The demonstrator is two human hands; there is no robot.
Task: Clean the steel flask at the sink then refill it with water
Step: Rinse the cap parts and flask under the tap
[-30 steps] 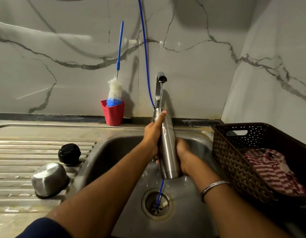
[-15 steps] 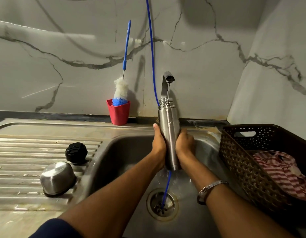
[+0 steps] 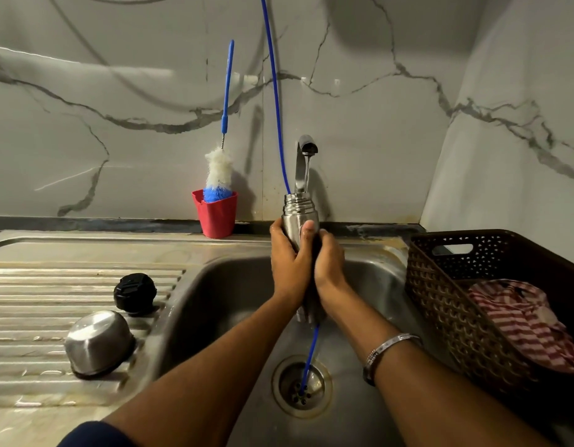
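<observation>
Marble-patterned wall stands behind the sink [image 3: 369, 272]; the steel flask [image 3: 299, 217] is upright over the basin, open mouth up under the running tap [image 3: 306, 150]; left hand [image 3: 288, 269] and right hand [image 3: 329, 269] wrap curled fingers around its body; no writing is readable.

My left hand [image 3: 290, 269] and right hand [image 3: 327, 269] hide the slim steel flask's [image 3: 300, 214] middle; the brown plastic basket [image 3: 456, 304] is cut off at right.
</observation>
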